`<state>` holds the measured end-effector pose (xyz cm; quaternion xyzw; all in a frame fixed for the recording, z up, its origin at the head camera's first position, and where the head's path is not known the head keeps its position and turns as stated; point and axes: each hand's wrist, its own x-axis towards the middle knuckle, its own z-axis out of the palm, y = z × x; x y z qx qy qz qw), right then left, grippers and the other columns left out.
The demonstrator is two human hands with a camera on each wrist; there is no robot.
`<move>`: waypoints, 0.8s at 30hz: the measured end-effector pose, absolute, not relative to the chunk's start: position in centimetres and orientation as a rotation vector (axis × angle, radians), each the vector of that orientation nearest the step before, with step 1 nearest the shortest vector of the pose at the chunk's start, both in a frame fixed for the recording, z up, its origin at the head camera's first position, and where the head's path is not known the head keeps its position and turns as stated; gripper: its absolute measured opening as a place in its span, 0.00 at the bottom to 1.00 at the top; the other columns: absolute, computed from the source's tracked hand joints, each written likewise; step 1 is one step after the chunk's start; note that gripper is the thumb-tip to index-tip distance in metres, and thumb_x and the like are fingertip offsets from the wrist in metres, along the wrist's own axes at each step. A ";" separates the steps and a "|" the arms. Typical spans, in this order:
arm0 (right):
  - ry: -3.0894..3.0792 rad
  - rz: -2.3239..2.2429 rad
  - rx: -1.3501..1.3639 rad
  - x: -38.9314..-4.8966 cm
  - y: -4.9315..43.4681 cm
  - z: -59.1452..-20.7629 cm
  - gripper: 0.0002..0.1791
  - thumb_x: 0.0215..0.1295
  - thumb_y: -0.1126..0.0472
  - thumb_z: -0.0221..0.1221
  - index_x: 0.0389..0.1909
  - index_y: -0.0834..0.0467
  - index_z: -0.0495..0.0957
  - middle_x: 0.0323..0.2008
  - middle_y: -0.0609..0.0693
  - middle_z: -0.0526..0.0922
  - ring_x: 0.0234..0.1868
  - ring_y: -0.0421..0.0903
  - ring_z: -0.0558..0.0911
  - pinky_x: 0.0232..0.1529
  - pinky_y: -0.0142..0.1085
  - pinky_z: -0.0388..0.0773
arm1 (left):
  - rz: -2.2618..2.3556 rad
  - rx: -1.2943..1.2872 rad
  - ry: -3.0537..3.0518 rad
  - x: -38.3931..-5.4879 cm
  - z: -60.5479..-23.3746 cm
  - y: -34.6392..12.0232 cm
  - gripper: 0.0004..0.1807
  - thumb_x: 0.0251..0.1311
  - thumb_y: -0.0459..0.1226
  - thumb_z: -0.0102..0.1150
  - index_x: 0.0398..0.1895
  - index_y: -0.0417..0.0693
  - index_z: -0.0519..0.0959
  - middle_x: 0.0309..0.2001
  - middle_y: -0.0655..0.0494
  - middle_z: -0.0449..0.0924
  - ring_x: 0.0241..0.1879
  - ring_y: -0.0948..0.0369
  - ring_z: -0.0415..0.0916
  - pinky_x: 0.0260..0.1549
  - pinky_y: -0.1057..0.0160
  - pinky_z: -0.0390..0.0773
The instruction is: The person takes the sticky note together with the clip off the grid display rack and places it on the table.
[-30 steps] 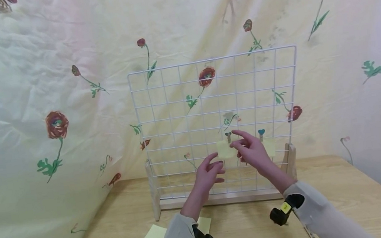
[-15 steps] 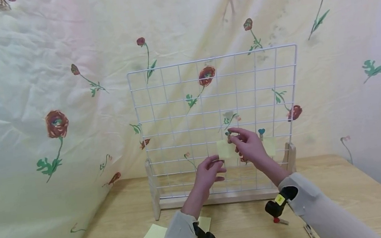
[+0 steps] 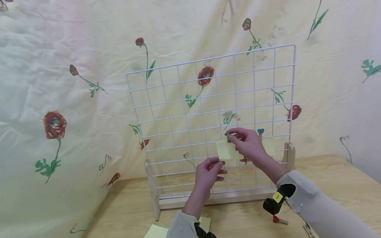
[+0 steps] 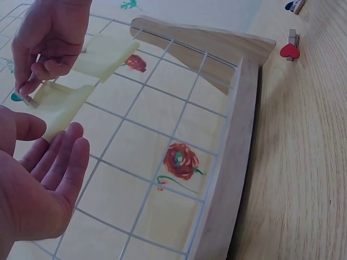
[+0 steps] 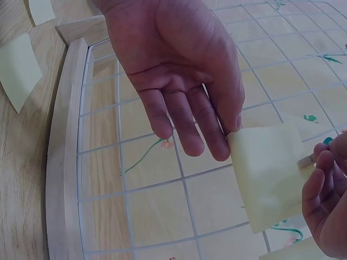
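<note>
My right hand pinches a small wooden clothespin with a teal heart at the top edge of a pale yellow sticky note. The note lies against a white wire grid. At its lower left corner my left hand holds the paper between thumb and index finger, the other fingers spread loosely. Right of my right hand, a second yellow note hangs from another clothespin with a teal heart. The right fingers partly cover the pinched clothespin.
The grid stands in a wooden base on a wood-grain table. Nearer lie a yellow note pad, another yellow note, a clothespin with a red heart and another clothespin. A flowered cloth hangs behind.
My right hand has moved slightly left and closed its fingertips on the clothespin, which was uncovered before. The left hand has sunk slightly to the note's lower corner.
</note>
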<state>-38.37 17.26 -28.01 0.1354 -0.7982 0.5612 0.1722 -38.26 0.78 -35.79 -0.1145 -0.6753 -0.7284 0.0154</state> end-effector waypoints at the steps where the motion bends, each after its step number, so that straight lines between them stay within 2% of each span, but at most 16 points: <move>1: -2.267 1.580 0.389 -38.4 17.3 -28.0 0.15 0.71 0.58 0.54 0.53 0.61 0.78 0.41 0.62 0.82 0.26 0.48 0.74 0.19 0.29 0.69 | -2.273 -0.344 -2.094 -38.3 -35.8 0.8 0.11 0.66 0.38 0.57 0.48 0.46 0.80 0.40 0.54 0.84 0.33 0.60 0.83 0.33 0.62 0.83; 5: -2.270 1.574 0.377 -38.4 17.3 -28.1 0.15 0.71 0.57 0.55 0.52 0.59 0.79 0.40 0.60 0.82 0.27 0.50 0.75 0.17 0.29 0.68 | -2.278 -0.319 -2.078 -38.3 -35.8 1.0 0.11 0.66 0.39 0.57 0.48 0.45 0.80 0.40 0.53 0.85 0.32 0.60 0.83 0.32 0.63 0.83; 13: -2.225 1.596 0.367 -38.6 17.2 -28.3 0.15 0.69 0.58 0.57 0.51 0.61 0.80 0.38 0.60 0.83 0.25 0.45 0.74 0.20 0.29 0.68 | -2.290 -0.282 -2.054 -38.2 -35.8 1.2 0.11 0.65 0.38 0.58 0.46 0.44 0.80 0.41 0.48 0.85 0.30 0.61 0.83 0.30 0.64 0.83; 20: -2.198 1.625 0.345 -38.6 17.0 -28.4 0.15 0.69 0.58 0.57 0.51 0.60 0.81 0.36 0.57 0.83 0.25 0.43 0.73 0.20 0.28 0.67 | -2.277 -0.271 -2.058 -38.1 -35.9 1.0 0.10 0.65 0.38 0.57 0.46 0.43 0.81 0.38 0.53 0.85 0.29 0.61 0.83 0.30 0.64 0.83; 24: -2.189 1.636 0.336 -38.6 17.0 -28.5 0.15 0.69 0.57 0.57 0.51 0.59 0.81 0.35 0.55 0.82 0.26 0.43 0.72 0.20 0.28 0.66 | -2.266 -0.266 -2.064 -38.0 -36.0 0.9 0.10 0.65 0.38 0.57 0.45 0.43 0.81 0.39 0.51 0.85 0.29 0.61 0.83 0.29 0.64 0.83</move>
